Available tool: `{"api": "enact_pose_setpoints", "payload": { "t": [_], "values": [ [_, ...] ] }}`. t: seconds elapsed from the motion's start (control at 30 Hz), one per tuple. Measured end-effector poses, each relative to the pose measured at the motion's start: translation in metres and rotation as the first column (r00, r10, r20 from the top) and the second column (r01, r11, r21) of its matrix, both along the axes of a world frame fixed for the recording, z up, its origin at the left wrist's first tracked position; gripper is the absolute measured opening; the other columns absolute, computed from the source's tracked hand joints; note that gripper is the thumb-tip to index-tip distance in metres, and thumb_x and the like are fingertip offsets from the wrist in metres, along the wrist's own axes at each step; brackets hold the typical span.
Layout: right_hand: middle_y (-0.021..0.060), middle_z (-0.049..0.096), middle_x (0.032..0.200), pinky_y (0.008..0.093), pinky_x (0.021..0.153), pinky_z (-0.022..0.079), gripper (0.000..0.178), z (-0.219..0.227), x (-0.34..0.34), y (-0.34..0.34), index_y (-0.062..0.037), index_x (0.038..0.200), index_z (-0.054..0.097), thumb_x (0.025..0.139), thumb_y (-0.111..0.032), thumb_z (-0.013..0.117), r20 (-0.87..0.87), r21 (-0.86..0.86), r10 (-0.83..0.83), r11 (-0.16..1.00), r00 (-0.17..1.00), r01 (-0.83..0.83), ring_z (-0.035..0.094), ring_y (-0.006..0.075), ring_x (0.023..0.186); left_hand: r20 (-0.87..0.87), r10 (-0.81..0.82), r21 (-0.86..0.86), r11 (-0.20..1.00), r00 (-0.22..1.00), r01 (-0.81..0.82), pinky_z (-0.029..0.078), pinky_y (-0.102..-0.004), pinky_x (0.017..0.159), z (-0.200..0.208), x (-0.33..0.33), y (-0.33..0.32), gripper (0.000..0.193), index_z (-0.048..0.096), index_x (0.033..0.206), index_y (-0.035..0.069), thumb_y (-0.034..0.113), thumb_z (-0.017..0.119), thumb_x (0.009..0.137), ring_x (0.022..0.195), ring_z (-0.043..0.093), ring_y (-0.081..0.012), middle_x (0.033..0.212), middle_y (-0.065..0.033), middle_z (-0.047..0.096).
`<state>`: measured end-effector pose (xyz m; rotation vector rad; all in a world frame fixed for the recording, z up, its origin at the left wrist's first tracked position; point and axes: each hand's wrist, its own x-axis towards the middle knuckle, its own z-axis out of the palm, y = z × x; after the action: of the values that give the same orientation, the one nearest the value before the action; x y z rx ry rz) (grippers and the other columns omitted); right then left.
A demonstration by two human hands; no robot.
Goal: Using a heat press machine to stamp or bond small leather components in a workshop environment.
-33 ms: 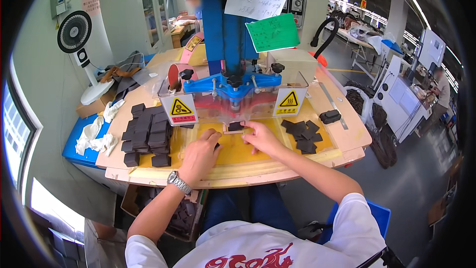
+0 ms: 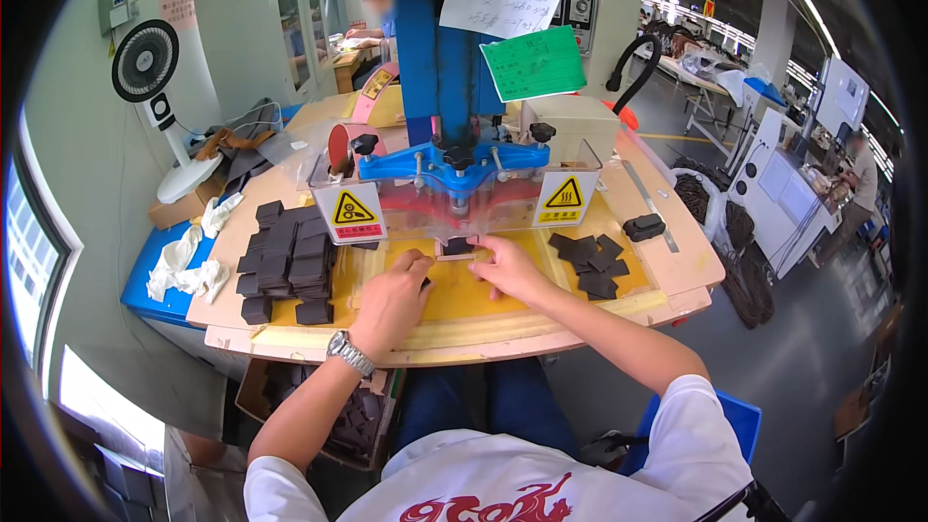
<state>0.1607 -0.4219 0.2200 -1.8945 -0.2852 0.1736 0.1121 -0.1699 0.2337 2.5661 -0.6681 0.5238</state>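
A small dark, flat piece [image 2: 458,246] lies in a light-edged holder [image 2: 456,257] under the head of a blue press [image 2: 454,166]. My right hand [image 2: 510,269] reaches in from the right. Its index fingertip touches the right end of the piece or the holder, and the other fingers are spread apart below. On the left, my left hand [image 2: 390,300] rests over the yellow work surface [image 2: 454,304], fingers curled. A dark edge shows at its fingertips, seemingly another such piece, mostly hidden by the hand.
Stacks of dark pieces [image 2: 290,256] stand at left; loose ones [image 2: 590,263] lie at right, near a black bundle [image 2: 644,227] and a metal ruler [image 2: 650,203]. Clear guards with warning signs [image 2: 350,213] flank the press. A box of dark pieces [image 2: 353,425] sits below the table.
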Motion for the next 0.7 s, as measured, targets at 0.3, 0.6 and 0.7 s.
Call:
{"api": "enact_pose_setpoints", "payload": {
  "t": [0.3, 0.6, 0.7],
  "values": [
    [0.0164, 0.07, 0.113, 0.0356, 0.058, 0.059, 0.07, -0.001, -0.003, 0.014, 0.0073, 0.153, 0.054, 0.096, -0.022, 0.079, 0.121, -0.163, 0.022, 0.987, 0.992, -0.002, 0.07, 0.0196, 0.064, 0.081, 0.039, 0.171, 0.984, 0.996, -0.053, 0.063, -0.0457, 0.077, -0.018, 0.027, -0.018, 0.035, 0.071, 0.133, 0.002, 0.011, 0.067, 0.099, 0.092, 0.078, -0.0356, 0.14, -0.0163, 0.069],
    [0.0228, 0.062, 0.131, 0.0424, 0.073, 0.063, 0.058, -0.001, -0.015, -0.009, 0.0066, 0.148, 0.06, 0.101, -0.023, 0.075, 0.448, -0.449, 0.176, 0.892, 0.877, 0.051, 0.075, 0.0304, 0.092, 0.152, 0.022, 0.229, 0.972, 0.988, -0.057, 0.063, -0.0437, 0.072, -0.016, 0.027, -0.021, 0.038, 0.071, 0.134, 0.001, 0.007, 0.062, 0.097, 0.087, 0.08, -0.0332, 0.14, -0.0213, 0.07],
    [0.0236, 0.065, 0.127, 0.0479, 0.082, 0.062, 0.052, -0.008, -0.016, -0.004, 0.0038, 0.143, 0.065, 0.102, -0.027, 0.074, 0.629, -0.595, 0.275, 0.773, 0.727, 0.221, 0.074, 0.0381, 0.096, 0.165, 0.029, 0.219, 0.974, 0.986, -0.065, 0.063, -0.0438, 0.073, -0.019, 0.026, -0.02, 0.038, 0.071, 0.134, 0.001, 0.007, 0.062, 0.097, 0.086, 0.08, -0.033, 0.141, -0.0215, 0.069]
  ]
}}
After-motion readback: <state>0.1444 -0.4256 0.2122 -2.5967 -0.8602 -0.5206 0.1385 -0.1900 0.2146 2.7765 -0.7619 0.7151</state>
